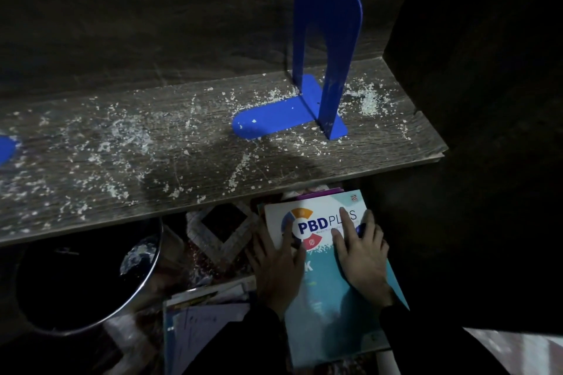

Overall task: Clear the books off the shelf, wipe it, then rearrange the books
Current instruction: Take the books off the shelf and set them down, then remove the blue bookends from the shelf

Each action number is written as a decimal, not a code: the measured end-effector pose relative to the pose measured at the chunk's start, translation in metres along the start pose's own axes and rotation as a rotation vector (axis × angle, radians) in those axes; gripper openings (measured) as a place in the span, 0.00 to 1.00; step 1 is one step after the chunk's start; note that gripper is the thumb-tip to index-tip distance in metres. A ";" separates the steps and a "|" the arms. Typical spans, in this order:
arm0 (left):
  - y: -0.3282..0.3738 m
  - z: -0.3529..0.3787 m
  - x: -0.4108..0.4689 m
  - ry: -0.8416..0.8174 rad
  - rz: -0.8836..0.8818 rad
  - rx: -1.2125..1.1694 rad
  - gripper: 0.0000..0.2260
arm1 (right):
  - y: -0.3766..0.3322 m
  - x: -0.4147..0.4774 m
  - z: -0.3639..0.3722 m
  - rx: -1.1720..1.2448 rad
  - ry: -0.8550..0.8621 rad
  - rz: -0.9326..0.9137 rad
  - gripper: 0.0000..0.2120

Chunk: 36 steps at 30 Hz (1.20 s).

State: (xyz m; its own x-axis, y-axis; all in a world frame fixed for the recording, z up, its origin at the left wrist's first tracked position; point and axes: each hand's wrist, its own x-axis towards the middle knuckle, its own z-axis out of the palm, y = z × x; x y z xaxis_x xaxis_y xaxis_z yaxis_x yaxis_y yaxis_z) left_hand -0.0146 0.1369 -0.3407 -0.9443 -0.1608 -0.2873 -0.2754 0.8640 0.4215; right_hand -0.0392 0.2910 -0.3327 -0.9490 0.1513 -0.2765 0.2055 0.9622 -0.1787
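Both hands lie flat, fingers straight, on a teal book [329,313] below the dusty shelf [152,161]: left hand [278,265] beside right hand [362,256]. A blue bookend [329,39] stands upright.

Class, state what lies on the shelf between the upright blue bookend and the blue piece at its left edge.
Head view: only scattered white flakes on the wooden shelf, nothing else.

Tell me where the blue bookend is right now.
In the head view, the blue bookend stands upright on the dusty shelf, toward its right end, with the teal book lying below.
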 end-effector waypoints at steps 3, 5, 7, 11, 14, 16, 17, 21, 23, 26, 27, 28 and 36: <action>0.002 -0.004 0.000 0.021 0.030 -0.055 0.28 | 0.000 0.000 -0.003 0.025 -0.035 0.004 0.27; 0.004 -0.006 -0.001 0.042 0.018 -0.015 0.31 | -0.001 0.002 -0.005 0.015 -0.076 0.013 0.27; 0.007 -0.012 0.000 -0.093 -0.022 0.001 0.28 | -0.003 0.004 -0.011 0.002 -0.112 0.016 0.27; 0.004 -0.026 0.005 -0.292 -0.019 -0.128 0.31 | -0.010 0.006 -0.032 -0.049 -0.210 0.002 0.26; 0.004 -0.039 -0.005 -0.375 -0.041 -0.067 0.33 | -0.016 -0.005 -0.051 -0.063 -0.277 -0.020 0.24; 0.004 -0.051 -0.021 -0.391 -0.039 0.025 0.30 | -0.016 -0.020 -0.060 -0.062 -0.354 -0.033 0.23; 0.003 -0.055 -0.031 -0.411 -0.035 0.024 0.28 | -0.016 -0.029 -0.063 -0.061 -0.403 -0.038 0.23; -0.002 -0.066 -0.066 -0.417 -0.047 -0.103 0.22 | -0.018 -0.064 -0.074 0.023 -0.559 -0.097 0.22; 0.003 -0.088 -0.085 -0.404 -0.044 -0.156 0.21 | -0.027 -0.081 -0.088 0.130 -0.598 -0.105 0.19; 0.006 -0.119 -0.094 -0.360 -0.014 -0.295 0.24 | -0.045 -0.096 -0.114 0.252 -0.509 -0.183 0.14; 0.005 -0.129 -0.095 -0.328 0.007 -0.320 0.21 | -0.051 -0.098 -0.125 0.304 -0.426 -0.189 0.12; 0.003 -0.140 -0.094 -0.284 0.027 -0.342 0.16 | -0.059 -0.100 -0.139 0.356 -0.324 -0.182 0.09; 0.042 -0.267 -0.082 0.141 0.317 -0.371 0.13 | -0.119 -0.091 -0.265 0.742 0.338 -0.216 0.02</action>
State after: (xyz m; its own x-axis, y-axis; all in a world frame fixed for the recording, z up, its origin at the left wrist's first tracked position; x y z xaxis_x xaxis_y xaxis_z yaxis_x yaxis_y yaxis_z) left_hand 0.0027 0.0594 -0.0701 -0.9999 -0.0025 0.0125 0.0077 0.6572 0.7537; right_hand -0.0404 0.2224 -0.0360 -0.9817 0.1542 0.1118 0.0024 0.5970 -0.8023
